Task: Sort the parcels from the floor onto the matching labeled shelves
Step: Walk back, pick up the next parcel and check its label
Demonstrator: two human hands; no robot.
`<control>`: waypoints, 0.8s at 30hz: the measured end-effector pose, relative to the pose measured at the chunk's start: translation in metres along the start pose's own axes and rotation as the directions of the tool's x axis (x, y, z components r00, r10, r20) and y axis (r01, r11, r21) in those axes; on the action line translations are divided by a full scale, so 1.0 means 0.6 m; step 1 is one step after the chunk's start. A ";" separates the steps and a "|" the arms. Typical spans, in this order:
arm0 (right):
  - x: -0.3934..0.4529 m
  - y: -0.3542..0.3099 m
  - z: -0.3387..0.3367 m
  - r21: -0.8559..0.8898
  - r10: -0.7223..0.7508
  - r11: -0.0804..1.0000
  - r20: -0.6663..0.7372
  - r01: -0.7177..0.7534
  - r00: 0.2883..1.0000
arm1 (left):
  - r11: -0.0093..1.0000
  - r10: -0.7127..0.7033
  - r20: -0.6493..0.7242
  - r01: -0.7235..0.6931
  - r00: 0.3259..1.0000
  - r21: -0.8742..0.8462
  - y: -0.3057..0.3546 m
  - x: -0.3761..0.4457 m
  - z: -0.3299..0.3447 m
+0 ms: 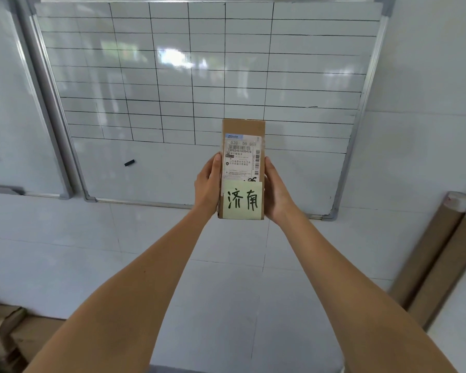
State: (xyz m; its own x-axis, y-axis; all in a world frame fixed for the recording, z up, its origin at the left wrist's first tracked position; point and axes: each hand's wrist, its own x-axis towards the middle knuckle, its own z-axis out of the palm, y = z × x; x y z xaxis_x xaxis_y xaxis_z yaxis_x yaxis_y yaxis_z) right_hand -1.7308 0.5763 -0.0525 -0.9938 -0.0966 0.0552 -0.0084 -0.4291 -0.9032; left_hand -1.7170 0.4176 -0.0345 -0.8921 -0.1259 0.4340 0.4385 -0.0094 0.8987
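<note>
A narrow brown cardboard parcel [243, 130] is held upright at arm's length in the middle of the view. It carries a white shipping label and, lower down, a pale yellow-green note [242, 200] with two handwritten black characters. My left hand [207, 184] grips its left side and my right hand [276, 192] grips its right side. Both arms are stretched forward. No shelves are in view.
A gridded whiteboard [199, 76] leans on the white tiled wall behind the parcel, with a small black marker cap [129, 162] on it. Two long cardboard tubes [436, 259] lean at the right. Flattened cardboard [3, 329] lies at the bottom left.
</note>
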 end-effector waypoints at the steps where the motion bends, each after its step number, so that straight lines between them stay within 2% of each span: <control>1: 0.002 0.002 0.000 0.001 -0.004 1.000 0.008 0.004 1.000 | 1.000 -0.005 0.002 0.005 1.000 0.004 -0.001 0.001 -0.002; 10: 0.017 0.044 0.045 -0.044 0.036 0.998 0.045 -0.034 0.998 | 0.997 -0.038 -0.038 0.040 0.999 0.062 -0.018 0.009 -0.065; 13: 0.026 0.049 0.070 -0.085 0.054 0.995 0.054 -0.050 0.997 | 0.993 -0.085 -0.076 0.091 0.993 0.075 -0.018 0.015 -0.098; 17: 0.034 0.066 0.121 -0.138 0.085 0.987 0.056 -0.076 0.995 | 0.984 -0.153 -0.111 0.162 0.982 0.077 -0.019 0.013 -0.154; 24: 0.055 0.135 0.220 -0.172 0.157 0.977 0.156 -0.130 0.975 | 0.972 -0.207 -0.196 0.224 0.959 0.071 -0.026 0.008 -0.271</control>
State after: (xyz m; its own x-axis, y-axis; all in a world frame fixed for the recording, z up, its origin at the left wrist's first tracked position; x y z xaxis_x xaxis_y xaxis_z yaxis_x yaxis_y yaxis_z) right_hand -1.7497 0.4198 -0.0677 -0.9532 -0.3016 -0.0217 0.1017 -0.2521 -0.9623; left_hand -1.7105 0.2560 -0.0570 -0.9245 -0.3129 0.2177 0.2185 0.0328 0.9753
